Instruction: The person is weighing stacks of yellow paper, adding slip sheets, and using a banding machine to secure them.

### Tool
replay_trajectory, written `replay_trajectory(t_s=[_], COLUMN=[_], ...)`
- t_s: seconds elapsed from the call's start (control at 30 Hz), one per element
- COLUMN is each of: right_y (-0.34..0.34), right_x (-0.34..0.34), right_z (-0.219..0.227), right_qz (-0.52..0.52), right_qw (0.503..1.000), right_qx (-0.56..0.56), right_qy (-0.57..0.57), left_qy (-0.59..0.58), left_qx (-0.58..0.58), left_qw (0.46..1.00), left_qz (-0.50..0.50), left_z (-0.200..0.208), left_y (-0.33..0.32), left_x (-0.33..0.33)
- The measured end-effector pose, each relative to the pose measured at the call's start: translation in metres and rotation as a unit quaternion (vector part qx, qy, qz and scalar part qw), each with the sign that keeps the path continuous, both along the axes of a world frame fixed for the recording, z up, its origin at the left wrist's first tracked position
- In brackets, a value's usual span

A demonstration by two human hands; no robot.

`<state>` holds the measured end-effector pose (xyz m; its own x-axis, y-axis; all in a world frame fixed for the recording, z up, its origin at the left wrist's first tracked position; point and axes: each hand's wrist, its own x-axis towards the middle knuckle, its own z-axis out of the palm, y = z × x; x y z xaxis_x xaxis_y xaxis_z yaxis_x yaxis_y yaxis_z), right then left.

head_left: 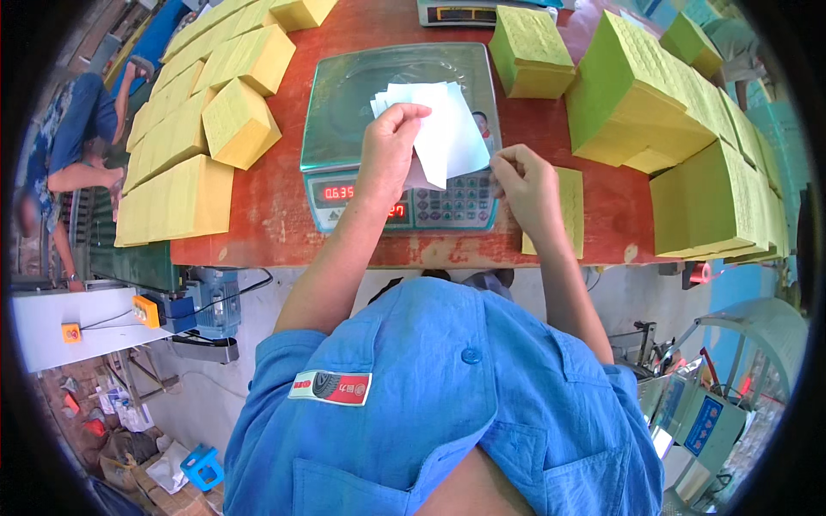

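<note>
A few fanned white paper sheets (452, 129) are pinched between the thumb and fingers of my left hand (391, 150), over the scale. At the right corner of the sheets, my right hand (525, 182) has its fingers closed, with the fingertips at the paper's edge. Below the paper stands a digital scale (344, 95) with a glossy plate, a keypad and a lit red display, which my left wrist partly hides. A yellow paper bundle (570, 206) lies on the table under and beside my right hand.
Yellow paper stacks (176, 202) line the table's left side; taller yellow stacks (641, 103) fill the right. Another scale (456, 13) stands at the back. The red table (275, 245) ends close to me. A person (82, 129) is at far left, near machinery.
</note>
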<state>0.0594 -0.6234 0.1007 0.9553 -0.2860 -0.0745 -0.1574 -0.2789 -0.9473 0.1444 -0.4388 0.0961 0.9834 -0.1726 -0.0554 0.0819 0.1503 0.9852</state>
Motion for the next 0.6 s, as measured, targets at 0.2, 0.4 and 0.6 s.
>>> replay_trajectory(t_s=[0.2,0.4,0.6], right_y=[0.010,0.024,0.036], right_x=[0.003,0.017,0.021], right_z=[-0.001,0.017,0.015], right_qz=[0.015,0.069,0.136], right_qw=[0.999,0.949,0.959], right_qx=[-0.003,-0.266,-0.104], right_qy=[-0.032,-0.154,-0.225], left_qy=[-0.010,-0.002,0.024], left_qx=[0.014,0.014,-0.053], left_qw=[1.000,1.000,0.996], left_qz=[-0.005,-0.018,-0.068], left_z=[-0.001,0.001,0.007], left_y=[0.000,0.005,0.008], left_x=[0.002,-0.001,-0.002])
